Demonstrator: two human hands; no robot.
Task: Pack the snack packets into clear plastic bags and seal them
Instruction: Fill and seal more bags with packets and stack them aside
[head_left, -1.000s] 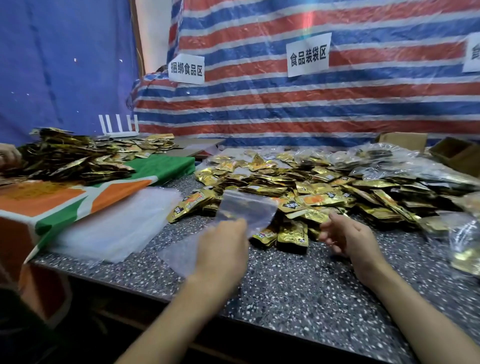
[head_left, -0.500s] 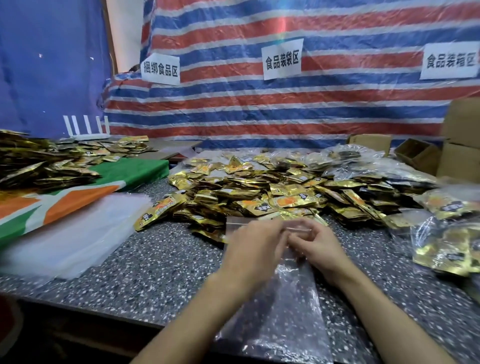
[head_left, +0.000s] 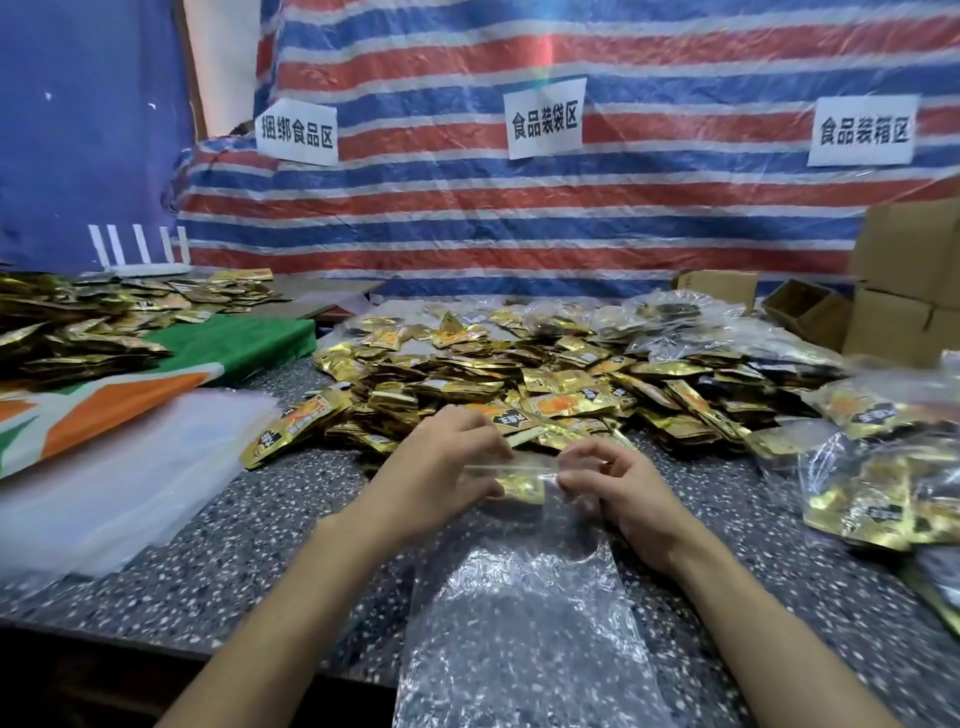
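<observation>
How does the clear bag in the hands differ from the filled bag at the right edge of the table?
The held bag is flat and looks mostly empty; the filled bag bulges with gold packets. The left hand and right hand pinch the held bag's mouth; nothing touches the filled bag. Both are clear plastic.

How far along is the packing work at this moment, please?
Done: several filled bags lie at the right. In hand: left hand and right hand pinch the mouth of one clear bag. Left: a large pile of loose packets, unpacked.
</observation>
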